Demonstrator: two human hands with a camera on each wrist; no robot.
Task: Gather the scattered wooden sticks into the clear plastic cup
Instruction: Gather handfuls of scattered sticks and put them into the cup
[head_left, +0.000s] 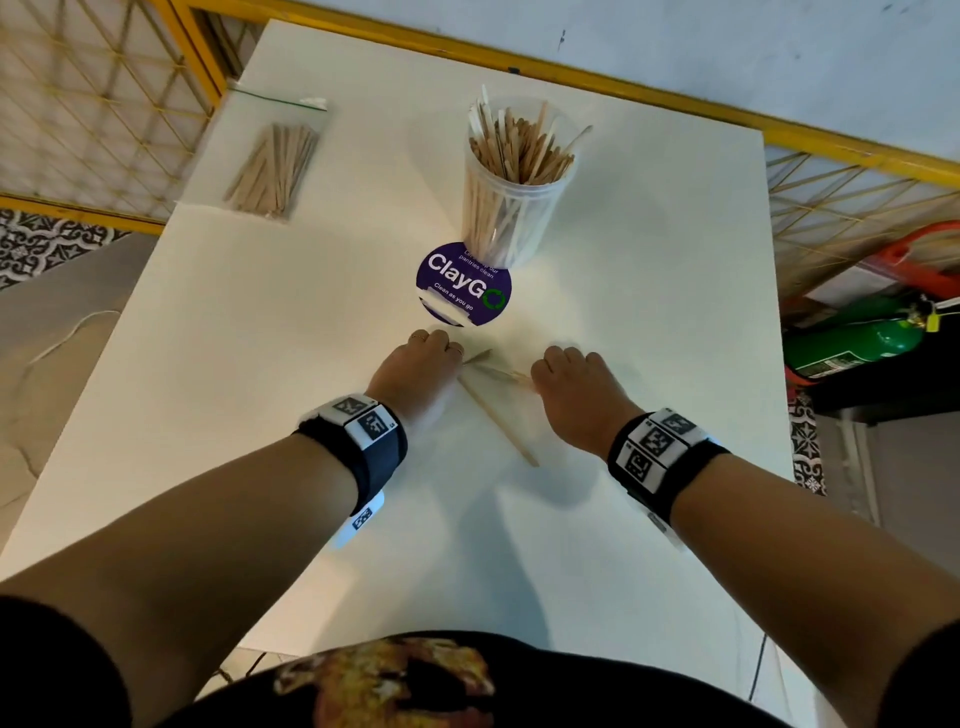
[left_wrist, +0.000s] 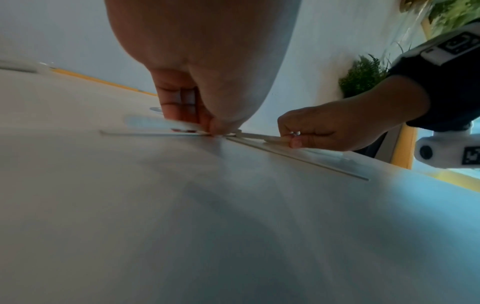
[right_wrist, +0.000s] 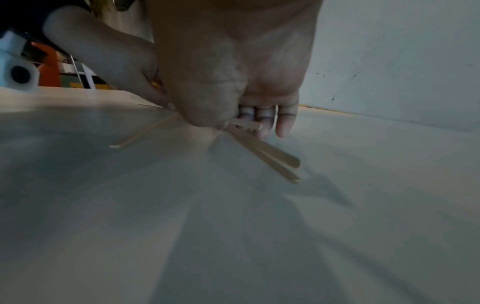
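Right now I see both hands down on the white table (head_left: 649, 291), knuckles up, close together near the middle. My left hand (head_left: 415, 371) has its fingers curled under, and in the left wrist view thumb and fingertips (left_wrist: 182, 115) pinch down on the end of a wooden stick lying flat on the table. My right hand (head_left: 576, 395) is curled too; the right wrist view shows thumb and fingers gripping a small bundle of sticks (right_wrist: 267, 152) that fan out below the hand toward the table. Between the two hands a few loose sticks (head_left: 493, 370) cross each other, and one longer stick (head_left: 498, 421) lies diagonally on the table, running from the left hand toward the near right. On the far side stands the clear plastic cup (head_left: 511, 208), upright and packed with wooden sticks, its base just beside a round purple sticker (head_left: 457, 291) on the table. At the far left corner lies a clear plastic bag (head_left: 275, 166) holding more sticks, well apart from the hands.
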